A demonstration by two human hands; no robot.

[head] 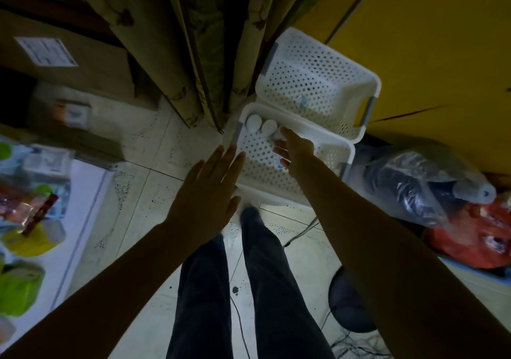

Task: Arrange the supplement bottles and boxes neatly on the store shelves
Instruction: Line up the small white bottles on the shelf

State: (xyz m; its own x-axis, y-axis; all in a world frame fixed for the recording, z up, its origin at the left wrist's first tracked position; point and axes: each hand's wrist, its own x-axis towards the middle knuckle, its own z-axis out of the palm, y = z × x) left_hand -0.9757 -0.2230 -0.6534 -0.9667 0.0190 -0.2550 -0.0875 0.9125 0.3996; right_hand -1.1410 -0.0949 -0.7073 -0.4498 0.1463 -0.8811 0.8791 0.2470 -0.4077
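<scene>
A white perforated basket (257,170) stands on the tiled floor ahead of my feet. Two white-capped bottles (261,125) stand upright in its far left corner. My right hand (294,148) reaches down into this basket and its fingers curl round a third white bottle (278,135) beside those two. My left hand (211,190) hovers above the basket's left edge, fingers straight and spread, holding nothing. A second white perforated basket (318,65) sits just behind the first; I can make out only a faint small item on its bottom.
Cardboard boxes (63,54) are stacked at the left. A patterned curtain (199,41) hangs behind the baskets, beside a yellow wall (428,41). Plastic bags (420,181) lie on the right. A low shelf (33,206) with packaged goods runs along the left. Cables trail on the floor.
</scene>
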